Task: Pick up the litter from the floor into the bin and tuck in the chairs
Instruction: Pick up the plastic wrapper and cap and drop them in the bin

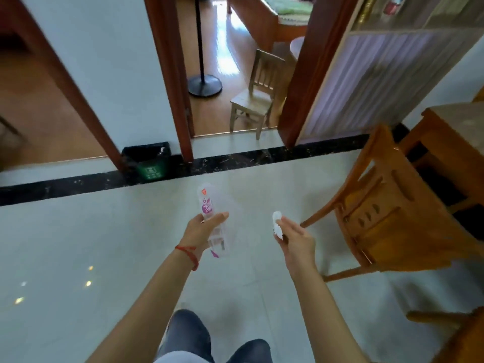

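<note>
My left hand (200,227) grips a clear plastic wrapper (209,203) with pink print, held out over the pale tiled floor. My right hand (294,238) pinches a crumpled white tissue (276,222). A black-lined bin (145,161) with a green front stands ahead against the wall, between two door frames. A wooden chair (387,208) stands to my right, pulled out from a wooden table (455,132).
A small wooden chair (255,94) sits in the open doorway ahead, beside a black stand base (204,85). Part of another wooden chair (450,328) shows at the lower right. A cabinet with a pale striped front (379,82) lines the right wall.
</note>
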`<state>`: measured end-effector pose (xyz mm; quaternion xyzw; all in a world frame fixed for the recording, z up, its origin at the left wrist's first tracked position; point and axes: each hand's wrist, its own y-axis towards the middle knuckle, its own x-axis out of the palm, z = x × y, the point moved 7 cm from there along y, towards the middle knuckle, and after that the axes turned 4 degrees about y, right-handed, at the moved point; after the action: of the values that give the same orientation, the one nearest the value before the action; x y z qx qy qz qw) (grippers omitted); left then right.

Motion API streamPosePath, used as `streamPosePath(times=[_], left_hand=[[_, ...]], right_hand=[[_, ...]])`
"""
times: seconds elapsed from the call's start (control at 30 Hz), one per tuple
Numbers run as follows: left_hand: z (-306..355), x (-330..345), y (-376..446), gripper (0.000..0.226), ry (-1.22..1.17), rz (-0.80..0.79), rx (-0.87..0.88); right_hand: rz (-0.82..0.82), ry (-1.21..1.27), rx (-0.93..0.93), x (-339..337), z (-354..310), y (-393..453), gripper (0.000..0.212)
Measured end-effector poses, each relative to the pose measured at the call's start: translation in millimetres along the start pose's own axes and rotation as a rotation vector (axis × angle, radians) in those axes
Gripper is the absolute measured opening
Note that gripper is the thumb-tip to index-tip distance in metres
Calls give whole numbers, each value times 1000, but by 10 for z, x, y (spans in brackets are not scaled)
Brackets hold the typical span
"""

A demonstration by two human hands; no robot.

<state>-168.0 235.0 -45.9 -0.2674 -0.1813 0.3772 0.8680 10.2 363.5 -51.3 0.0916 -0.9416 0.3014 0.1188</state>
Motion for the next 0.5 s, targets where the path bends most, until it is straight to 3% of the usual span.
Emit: streamPosePath(times=[0.1,0.27,0.5], left_hand=[[188,-631,148,11,-37,61,23],[468,-1636,386,27,-95,169,18],[753,-2639,759,27,-167,272,13]], right_hand=[[-59,-45,16,633,227,10,17],[-108,-115,62,1646,609,26,15],[-199,-178,111,2769,996,147,11]])
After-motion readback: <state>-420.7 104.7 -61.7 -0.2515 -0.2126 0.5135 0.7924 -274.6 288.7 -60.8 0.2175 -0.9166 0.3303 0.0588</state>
